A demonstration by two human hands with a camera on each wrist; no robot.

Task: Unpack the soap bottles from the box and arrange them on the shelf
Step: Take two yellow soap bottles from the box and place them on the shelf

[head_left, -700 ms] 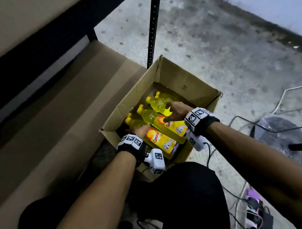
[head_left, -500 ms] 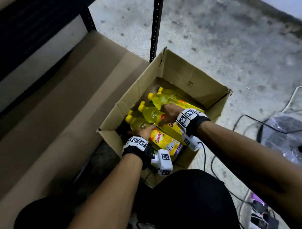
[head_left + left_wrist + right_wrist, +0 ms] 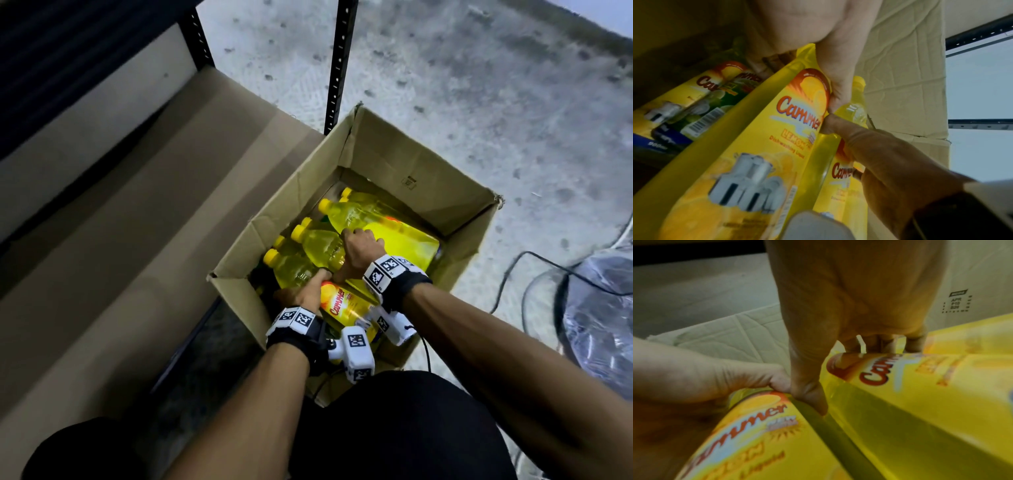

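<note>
An open cardboard box (image 3: 411, 164) on the floor holds several yellow soap bottles lying on their sides, caps pointing left. My left hand (image 3: 308, 291) grips the nearest bottle (image 3: 346, 310) at the top of its label; the left wrist view shows the thumb (image 3: 838, 91) across the label and fingers (image 3: 766, 65) curled behind that bottle (image 3: 766, 146). My right hand (image 3: 356, 246) grips the neighbouring bottle (image 3: 322, 246) at its shoulder. In the right wrist view its fingers (image 3: 879, 342) wrap over this bottle (image 3: 920, 394), with its thumb touching the left hand (image 3: 694, 369). The cardboard-lined shelf (image 3: 137, 205) lies to the left.
A black shelf post (image 3: 339, 68) stands behind the box's left corner. Black cables (image 3: 513, 274) and a plastic-wrapped object (image 3: 599, 308) lie on the concrete floor to the right. A green-labelled bottle (image 3: 715, 104) lies deeper in the box. My knees are just below the box.
Both hands have closed round their bottles; the right hand slid from the label towards the bottle's shoulder. The head view has moved closer over the box.
</note>
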